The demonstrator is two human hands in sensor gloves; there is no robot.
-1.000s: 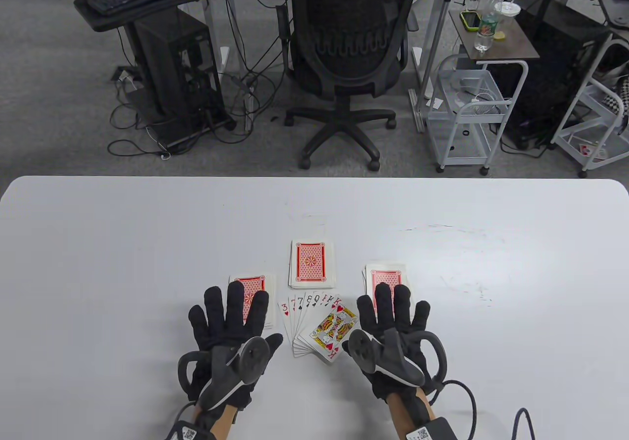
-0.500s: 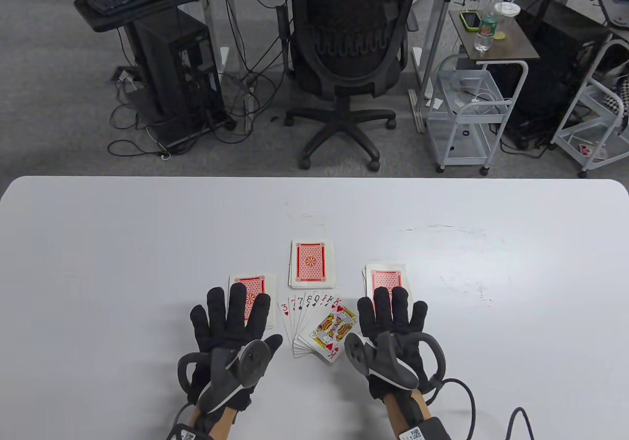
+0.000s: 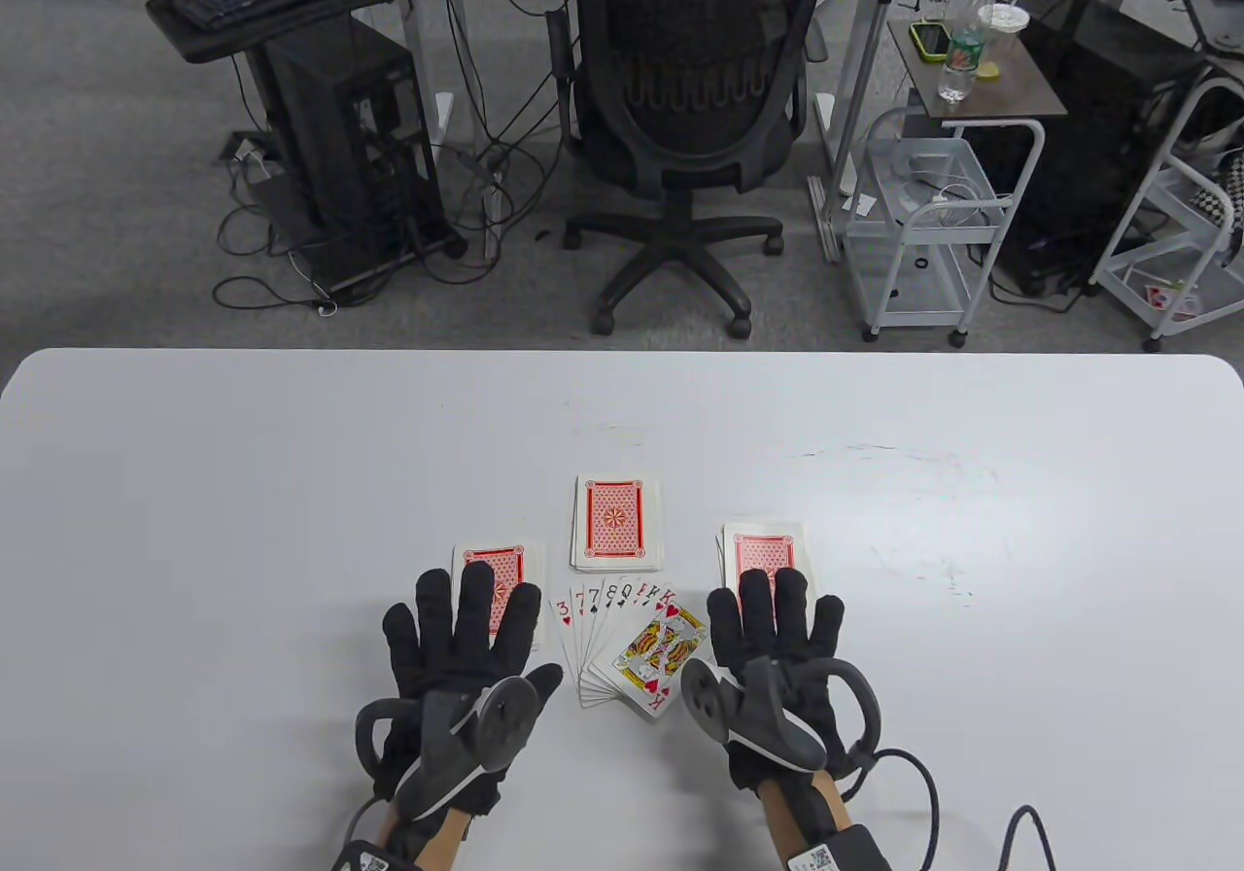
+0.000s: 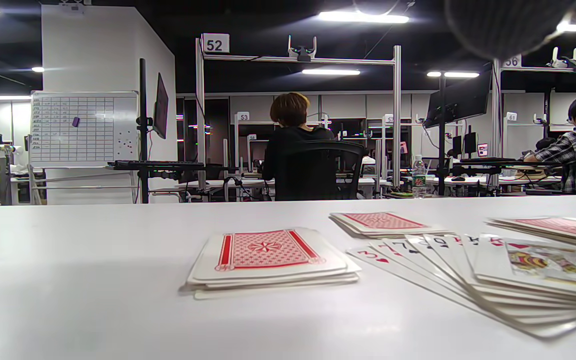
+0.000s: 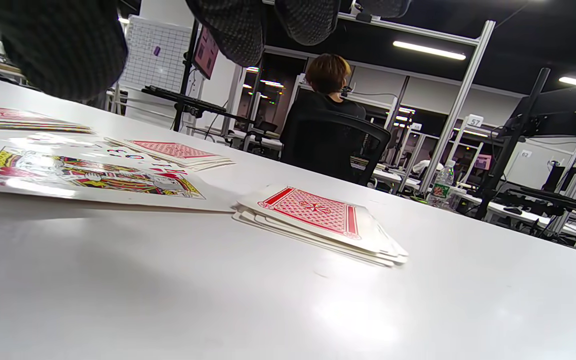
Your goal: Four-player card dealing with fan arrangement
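Cards are seen in four groups on the white table. Three face-down piles are laid out: a left pile, a far pile and a right pile. Between the hands, at the near side, a face-up fan is spread, with a king of hearts uppermost at its right end.

The left hand is held flat with its fingers straight and spread, the fingertips lying over the near edge of the left pile. The right hand is likewise flat and spread, its fingertips reaching the near edge of the right pile. Nothing is pinched or gripped by either hand. In the wrist views both side piles are seen lying squared and undisturbed; whether the fingertips actually touch the cards cannot be told.

Dealing is judged to be done, and one hand of four has been fanned. The step in hand appears to be a pause or a reach toward the side piles. For the next move, one face-down pile would have to be picked up or turned face up and then spread evenly, so that each index is shown without the neighbouring fan being disturbed.
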